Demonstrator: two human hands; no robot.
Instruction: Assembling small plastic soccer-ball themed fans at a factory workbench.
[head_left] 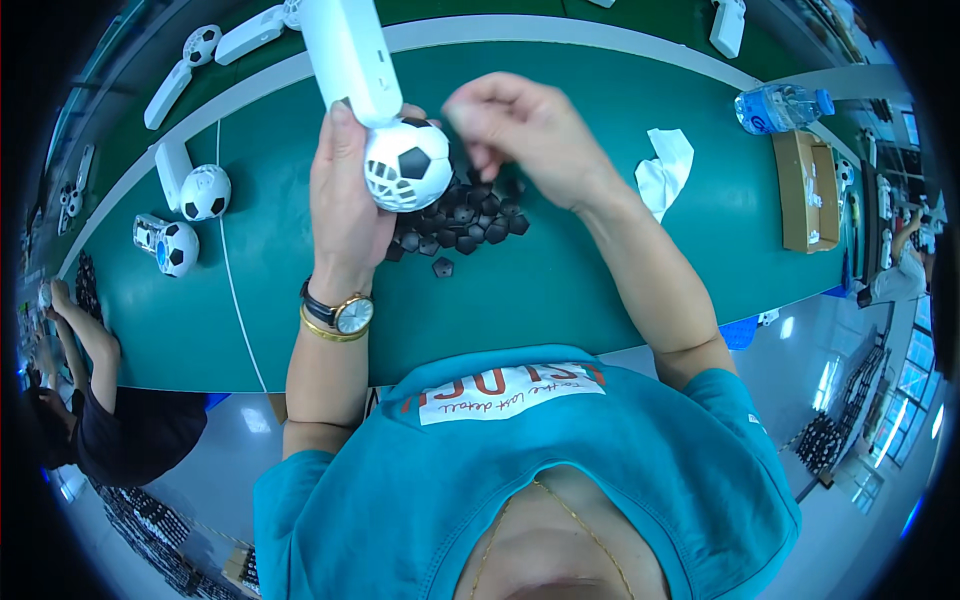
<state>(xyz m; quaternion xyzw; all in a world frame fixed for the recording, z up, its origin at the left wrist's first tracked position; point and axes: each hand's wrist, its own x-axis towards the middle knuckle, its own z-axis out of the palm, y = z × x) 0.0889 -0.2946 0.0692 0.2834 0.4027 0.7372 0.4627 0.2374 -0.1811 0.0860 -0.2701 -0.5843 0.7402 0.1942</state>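
My left hand (345,190) is wrapped round a white device with a soccer-ball head (408,166), just where its long white body (348,60) meets the ball. Black pentagon patches and a slotted grille show on the ball. Right beside it, my right hand (535,135) hovers with curled fingers pressed together. Its fingertips are slightly blurred, so anything pinched in them cannot be made out. Below both hands lies a heap of small black pentagon pieces (475,220), partly hidden by the left hand and the ball. One loose pentagon piece (443,267) sits nearer to me.
On the green table (520,310), two more ball-headed devices stand at left, one white (205,192) and one with its housing showing (176,248). A crumpled white tissue (665,168), a water bottle (780,108) and a cardboard box (808,190) are at right. A co-worker (130,420) sits at far left.
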